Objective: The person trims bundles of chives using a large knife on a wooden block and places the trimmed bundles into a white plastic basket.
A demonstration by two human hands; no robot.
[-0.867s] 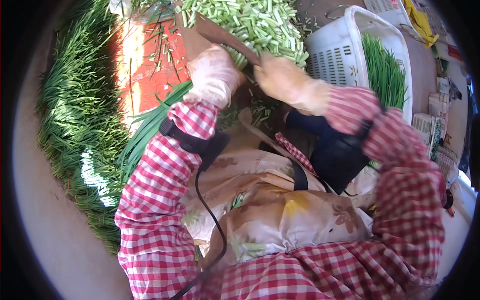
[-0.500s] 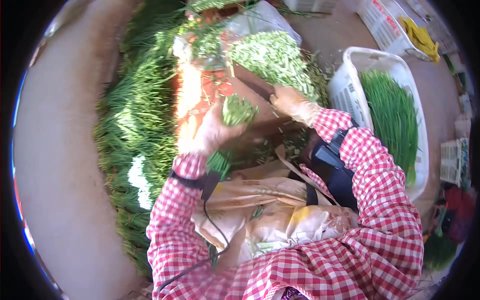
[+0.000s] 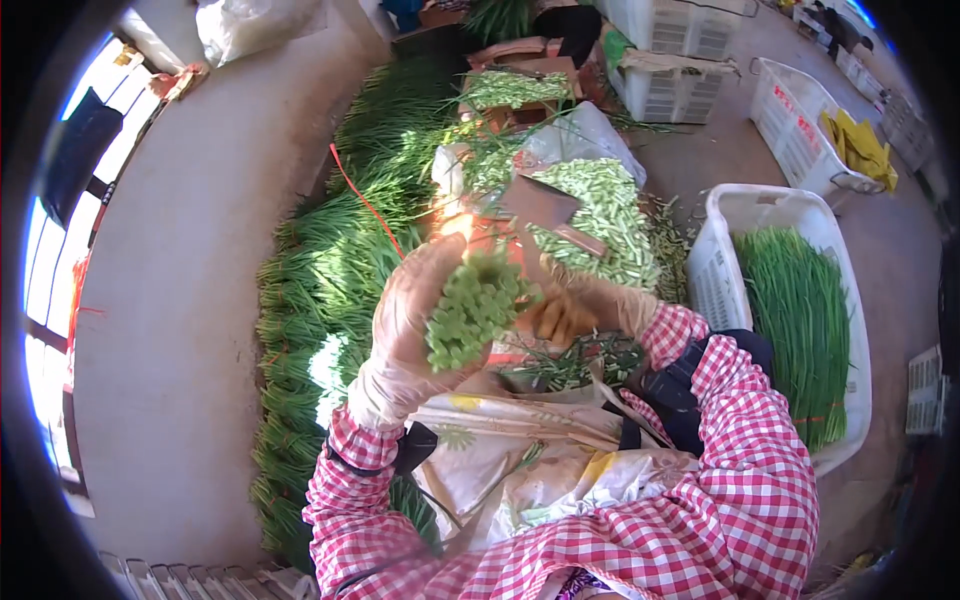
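Note:
My left hand point(image 3: 405, 310), in a pale glove, grips a bundle of green chives point(image 3: 475, 312) with its cut ends facing up. A thin red tie point(image 3: 362, 200) stretches from near that hand over the chives at the left. Close beside the bundle is my right hand point(image 3: 585, 305), also gloved, its fingers curled; whether they hold anything is hidden. Beyond the hands, a broad-bladed knife point(image 3: 540, 203) lies loose, its handle towards my right hand. Chopped pale green stems point(image 3: 595, 210) are heaped beside the blade.
Long green chives point(image 3: 330, 270) lie thickly along the left, beside a pale ledge point(image 3: 180, 290). At the right stands a white plastic crate point(image 3: 712, 265) holding tied chives. Behind it, another white crate point(image 3: 785, 125) has a yellow cloth point(image 3: 858, 150) on its edge. Stacked crates point(image 3: 675, 85) stand at the back.
The knife has left my right hand and lies down. My right hand has moved in beside the bundle. The bundle has been raised and turned cut ends up; the red tie has appeared.

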